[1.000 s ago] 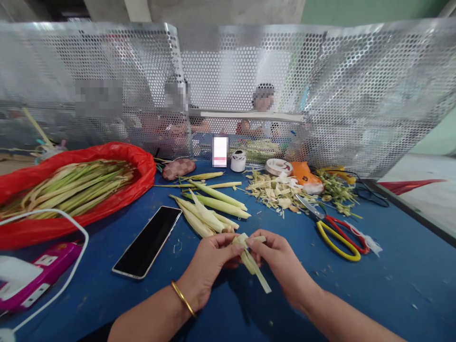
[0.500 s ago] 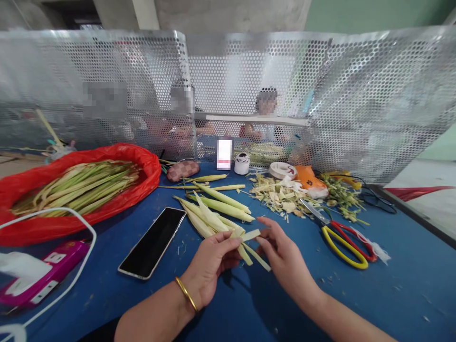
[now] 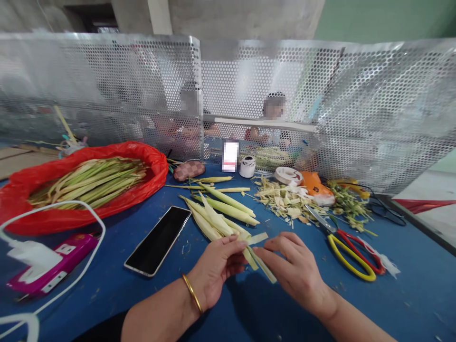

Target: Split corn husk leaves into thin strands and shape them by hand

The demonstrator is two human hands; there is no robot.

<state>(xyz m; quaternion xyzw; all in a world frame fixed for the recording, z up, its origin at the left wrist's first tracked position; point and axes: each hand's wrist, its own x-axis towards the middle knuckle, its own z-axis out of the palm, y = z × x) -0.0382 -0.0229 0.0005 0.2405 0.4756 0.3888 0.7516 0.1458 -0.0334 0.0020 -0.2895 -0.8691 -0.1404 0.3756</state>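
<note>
My left hand [image 3: 223, 266] is closed around the base of several flat pale-green leaf strips [image 3: 265, 268], whose free ends fan out to the right. My right hand [image 3: 297, 268] has its fingertips pinched at one strip just beside the left thumb; the thumb is mostly hidden behind the fingers. Directly beyond the left hand lie pale folded leaf pieces [image 3: 210, 218], pointed at the far end, and it is hard to tell whether they join the held strips. Further back are long green leaf spears [image 3: 231, 209] on the blue table.
A black-screened phone [image 3: 158, 242] lies left of my hands, near a purple power strip [image 3: 60, 266] with a white cable. A red bag [image 3: 156, 166] holds long leaves. Scissors [image 3: 351, 251] and leaf scraps [image 3: 285, 199] lie right. A perforated metal screen [image 3: 242, 61] stands behind.
My right hand has come down slightly, its raised fingers curling in against a strip. The left hand keeps hold of the strips. The whole view has shifted a little.
</note>
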